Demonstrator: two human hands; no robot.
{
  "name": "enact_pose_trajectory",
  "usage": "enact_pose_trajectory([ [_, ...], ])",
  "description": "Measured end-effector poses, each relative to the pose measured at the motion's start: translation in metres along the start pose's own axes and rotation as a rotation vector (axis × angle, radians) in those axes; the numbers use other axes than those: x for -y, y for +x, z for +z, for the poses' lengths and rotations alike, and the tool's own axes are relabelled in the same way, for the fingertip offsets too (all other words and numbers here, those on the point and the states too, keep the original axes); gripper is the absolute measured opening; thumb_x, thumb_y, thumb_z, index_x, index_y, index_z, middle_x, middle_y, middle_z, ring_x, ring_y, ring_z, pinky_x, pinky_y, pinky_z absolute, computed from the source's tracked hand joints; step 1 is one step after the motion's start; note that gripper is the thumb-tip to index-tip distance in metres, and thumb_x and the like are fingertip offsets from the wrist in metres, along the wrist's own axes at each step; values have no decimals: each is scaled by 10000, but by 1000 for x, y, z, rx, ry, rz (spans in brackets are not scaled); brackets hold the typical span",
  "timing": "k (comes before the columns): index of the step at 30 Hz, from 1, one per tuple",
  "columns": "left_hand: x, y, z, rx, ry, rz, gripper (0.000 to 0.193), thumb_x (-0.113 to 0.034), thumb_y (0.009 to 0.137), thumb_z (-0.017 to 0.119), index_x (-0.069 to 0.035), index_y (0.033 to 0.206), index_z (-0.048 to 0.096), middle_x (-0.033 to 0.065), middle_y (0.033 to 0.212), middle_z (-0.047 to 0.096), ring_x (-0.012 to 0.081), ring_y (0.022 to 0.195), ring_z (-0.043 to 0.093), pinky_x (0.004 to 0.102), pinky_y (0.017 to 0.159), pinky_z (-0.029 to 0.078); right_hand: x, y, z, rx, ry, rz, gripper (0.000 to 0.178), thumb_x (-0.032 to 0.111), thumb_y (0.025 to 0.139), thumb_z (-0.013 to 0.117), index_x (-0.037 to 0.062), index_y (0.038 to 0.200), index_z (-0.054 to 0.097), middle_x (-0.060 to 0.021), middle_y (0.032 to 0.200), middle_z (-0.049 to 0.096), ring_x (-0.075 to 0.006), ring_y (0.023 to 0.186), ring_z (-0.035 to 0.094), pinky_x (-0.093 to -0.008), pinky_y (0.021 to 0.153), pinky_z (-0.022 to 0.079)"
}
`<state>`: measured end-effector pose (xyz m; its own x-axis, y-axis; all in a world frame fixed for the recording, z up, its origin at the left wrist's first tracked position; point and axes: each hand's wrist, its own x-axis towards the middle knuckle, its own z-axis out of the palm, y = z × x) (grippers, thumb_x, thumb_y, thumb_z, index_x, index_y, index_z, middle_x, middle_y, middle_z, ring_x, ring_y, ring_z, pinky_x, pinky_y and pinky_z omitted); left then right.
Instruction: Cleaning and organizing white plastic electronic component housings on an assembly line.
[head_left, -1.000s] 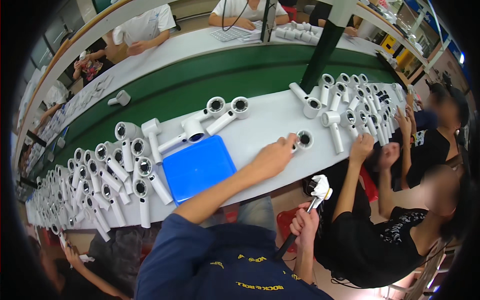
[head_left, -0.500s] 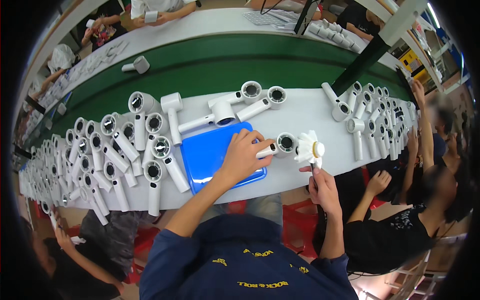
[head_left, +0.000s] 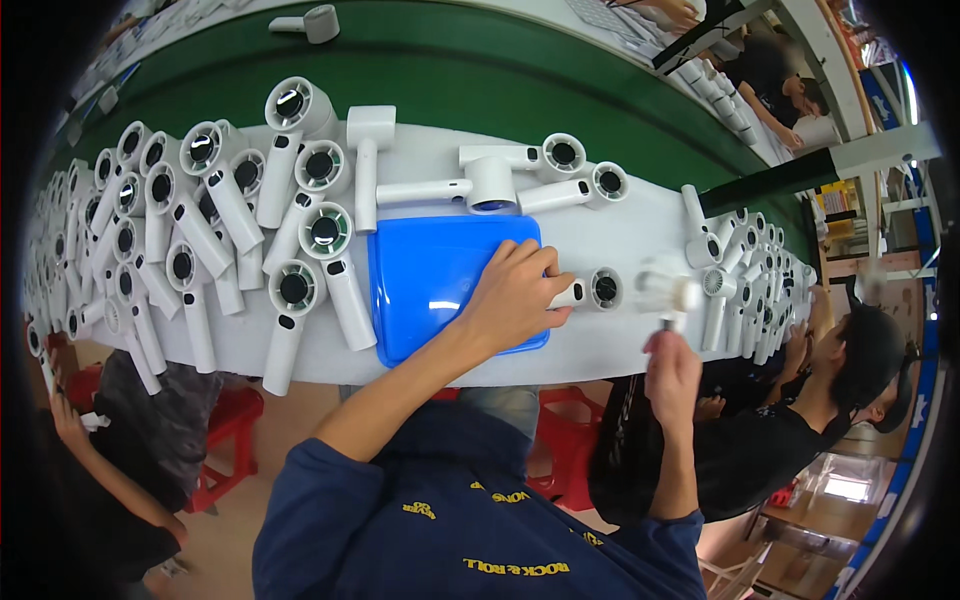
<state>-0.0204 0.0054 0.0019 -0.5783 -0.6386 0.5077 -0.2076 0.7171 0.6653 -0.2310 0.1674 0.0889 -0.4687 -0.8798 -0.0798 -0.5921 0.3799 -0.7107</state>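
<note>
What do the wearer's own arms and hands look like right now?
The left hand and right hand are ungloved, the right one slightly blurred. Both forearms are bare below the short sleeves of a navy shirt with yellow lettering.

A white blur showed above the right hand (head_left: 672, 378); much lay hidden under the left hand (head_left: 510, 290).

From where I stood, the white-headed tool (head_left: 680, 295) was too smeared to show its shape. The left hand covered most of the grip of the white handheld fan (head_left: 606, 289) and part of the blue plastic tray (head_left: 415, 285). The leftmost crowded fans (head_left: 60, 245) were too small to count, and the co-worker (head_left: 110, 475) below them was cut off at the dark edge.
</note>
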Motion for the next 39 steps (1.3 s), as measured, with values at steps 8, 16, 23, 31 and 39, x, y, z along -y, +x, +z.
enact_pose_trajectory([
  [8,2,-2,2,-10,-29,-37,341,-224,690,806,-110,1011,777,29,831,547,204,828,526,352,761,400,-1,12,10,144,-353,-103,432,287,1081,431,9,784,578,-114,598,507,-225,557,496,-380,562,400],
  [16,1,3,3,4,3,-15,358,-211,684,814,-100,1022,774,28,841,551,207,833,519,349,765,398,-8,15,14,76,-491,-288,472,316,1104,395,16,787,575,7,589,490,-110,539,477,-316,504,326],
  [23,4,-2,4,-7,-10,-16,371,-210,683,820,-81,1028,768,30,847,556,211,842,519,354,775,401,41,25,-13,-29,56,126,463,318,1093,423,-6,789,551,-55,565,445,-123,537,458,-342,519,360],
  [31,3,-3,1,16,-7,-42,352,-203,705,808,-74,1030,767,41,867,569,216,854,519,357,793,401,39,30,-19,72,23,147,493,339,1094,419,10,751,553,13,557,407,-80,550,426,-309,518,346],
  [39,2,-1,0,0,14,-43,358,-214,699,815,-84,1029,770,34,850,567,216,849,519,354,794,400,22,19,-13,208,56,187,462,338,1096,419,32,779,558,42,529,419,-42,445,391,-247,427,286],
])
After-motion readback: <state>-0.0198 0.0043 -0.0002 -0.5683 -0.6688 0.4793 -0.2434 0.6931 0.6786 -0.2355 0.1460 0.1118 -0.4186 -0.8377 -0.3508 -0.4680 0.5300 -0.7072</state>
